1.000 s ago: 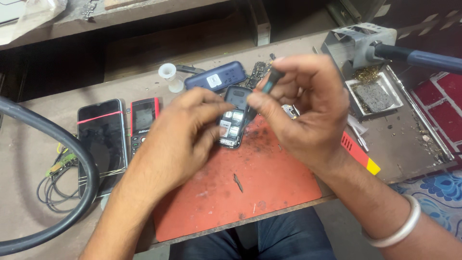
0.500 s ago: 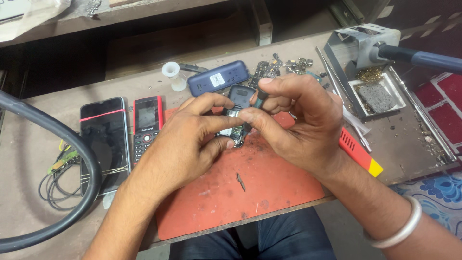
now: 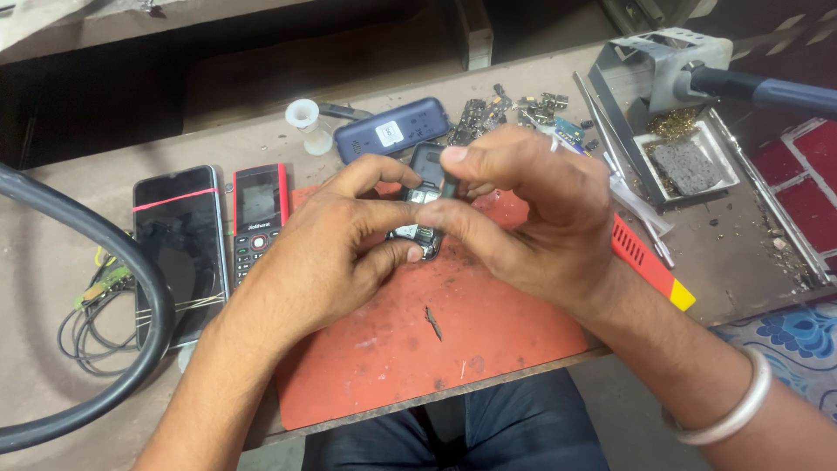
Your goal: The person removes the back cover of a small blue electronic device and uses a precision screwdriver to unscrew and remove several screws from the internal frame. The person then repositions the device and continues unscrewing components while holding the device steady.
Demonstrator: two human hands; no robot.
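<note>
Centrally, just above the middle of the frame, both hands close around an opened small phone [image 3: 425, 205] held over the red work mat [image 3: 436, 340]. The left hand [image 3: 327, 253] cradles it from the left side, fingers curled under and thumb along its top, a firm closed grip on the phone's body. The right hand [image 3: 532, 218] pinches a thin dark tool [image 3: 448, 186] between thumb and forefinger, its tip against the phone's exposed inside. A small dark bit [image 3: 432, 321] lies on the mat below the hands. Left of the mat, a black smartphone [image 3: 179, 244] and a red keypad phone [image 3: 259, 214] lie side by side on the surface. A blue phone back cover [image 3: 392, 129] rests above the hands, and a soldering iron stand [image 3: 671, 105] sits at upper right.
</note>
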